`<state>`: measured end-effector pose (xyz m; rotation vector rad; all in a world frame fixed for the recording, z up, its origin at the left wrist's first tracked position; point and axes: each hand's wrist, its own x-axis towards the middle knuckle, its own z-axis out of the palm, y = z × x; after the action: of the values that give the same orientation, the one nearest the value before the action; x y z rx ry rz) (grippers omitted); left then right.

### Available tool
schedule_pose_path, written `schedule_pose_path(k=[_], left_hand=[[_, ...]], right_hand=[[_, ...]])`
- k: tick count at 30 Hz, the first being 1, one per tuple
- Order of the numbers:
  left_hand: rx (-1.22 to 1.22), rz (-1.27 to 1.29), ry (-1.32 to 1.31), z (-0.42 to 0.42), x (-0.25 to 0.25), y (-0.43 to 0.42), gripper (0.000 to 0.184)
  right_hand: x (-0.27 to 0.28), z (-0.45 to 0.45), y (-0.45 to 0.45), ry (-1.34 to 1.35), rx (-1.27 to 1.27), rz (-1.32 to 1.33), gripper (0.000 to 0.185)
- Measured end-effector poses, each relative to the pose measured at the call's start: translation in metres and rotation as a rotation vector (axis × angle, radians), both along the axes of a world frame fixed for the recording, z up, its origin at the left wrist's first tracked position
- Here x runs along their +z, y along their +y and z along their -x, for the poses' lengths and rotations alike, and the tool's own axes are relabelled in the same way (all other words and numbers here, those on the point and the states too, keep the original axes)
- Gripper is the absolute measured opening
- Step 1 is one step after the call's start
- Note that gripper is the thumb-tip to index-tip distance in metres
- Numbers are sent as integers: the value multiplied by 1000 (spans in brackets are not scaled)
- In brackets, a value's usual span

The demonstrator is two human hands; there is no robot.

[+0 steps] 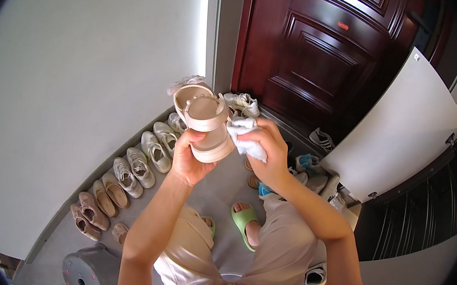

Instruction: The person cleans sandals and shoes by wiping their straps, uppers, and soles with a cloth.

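A beige strapped sandal is held up in front of me, its heel end toward me and a pale frilly trim at its far end. My left hand is closed around its left side, with the thumb over the edge. In my right hand a crumpled white cloth is pinched, and it lies against the right side of the sandal. The fingers behind the cloth are partly hidden.
White sneakers, beige flats and pink shoes line the left wall. A grey stool stands lower left. On the right, a white shoe cabinet door hangs open beside more shoes. A dark red door is ahead.
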<state>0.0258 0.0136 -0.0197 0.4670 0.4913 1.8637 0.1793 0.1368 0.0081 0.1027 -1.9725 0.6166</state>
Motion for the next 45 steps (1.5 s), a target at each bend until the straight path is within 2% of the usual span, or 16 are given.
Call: schedule_pose_path(k=[3, 7, 9, 11, 13, 17, 19, 21, 23, 26, 29, 35, 39, 41, 43, 45], left_hand=[[-39, -43, -67, -4, 6, -1, 68], [-69, -17, -47, 0, -1, -4, 71], [-66, 14, 133, 3, -5, -5, 76], [-140, -23, 138, 5, -2, -9, 80], [-126, 11, 308, 5, -4, -11, 83], [-44, 86, 278, 3, 2, -8, 81], [-28, 11, 264, 6, 6, -7, 76], [-44, 125, 347, 12, 5, -8, 68], [-20, 115, 353, 14, 0, -7, 62], [-15, 127, 407, 11, 0, -6, 60], [-40, 139, 420, 15, -12, -3, 58], [-95, 142, 586, 10, -5, 2, 67], [-116, 200, 616, 6, -3, 4, 87], [-97, 207, 636, 10, -12, 6, 88], [-77, 213, 632, 9, -12, 6, 87], [-69, 172, 601, 5, -6, 4, 84]], right_hand=[[5, -5, -6, 4, 66, -28, 29], [2, 1, 3, 7, 3, 24, 26], [2, 1, 8, -6, -65, 42, 24], [6, -1, 9, 9, -97, 21, 25], [8, -2, 13, -2, -40, 115, 30], [8, -3, 16, -135, 123, 202, 37], [5, -8, 17, -198, 123, 227, 35], [4, -13, 25, -204, -29, 182, 31], [11, -20, 32, -28, -131, 246, 32], [27, -28, 17, 15, -62, 135, 36], [29, -25, 16, -282, 7, -185, 41], [23, -11, 9, -251, -5, -22, 40], [26, -8, 3, -279, 100, -36, 36], [30, -16, 11, -521, 246, 70, 34], [23, -11, 10, -518, 227, 83, 31], [13, -2, 6, -206, 41, 3, 29]])
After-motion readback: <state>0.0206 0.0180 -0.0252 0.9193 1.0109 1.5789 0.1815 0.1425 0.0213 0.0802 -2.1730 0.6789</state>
